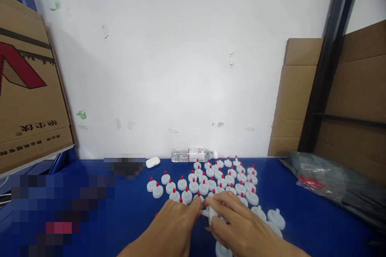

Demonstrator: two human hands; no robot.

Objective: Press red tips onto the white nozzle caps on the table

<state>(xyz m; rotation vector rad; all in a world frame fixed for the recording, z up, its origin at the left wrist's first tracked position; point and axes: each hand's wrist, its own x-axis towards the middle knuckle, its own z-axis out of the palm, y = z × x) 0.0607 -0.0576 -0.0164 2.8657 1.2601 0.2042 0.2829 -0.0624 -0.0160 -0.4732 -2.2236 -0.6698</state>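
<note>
Hands meeting low over the table (pixel 301 225): left hand (pixel 177 219) and right hand (pixel 238 221) curled, fingertips pinched on one white cap (pixel 210 212), just before the rows of red-tipped caps (pixel 211 178). Likely to slip and topple the nearest rows if pinched off-centre. Seemingly lying sideways, spout leftward, long axis across; mostly hidden.

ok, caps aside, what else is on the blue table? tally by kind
Water bottle: 1
White earbud case: 1
Dark plastic bag: 1
Total: 3
Pixelated patches on the left hide whatever lies there. Left hand and right hand pinch one white cap, not counted.
</note>
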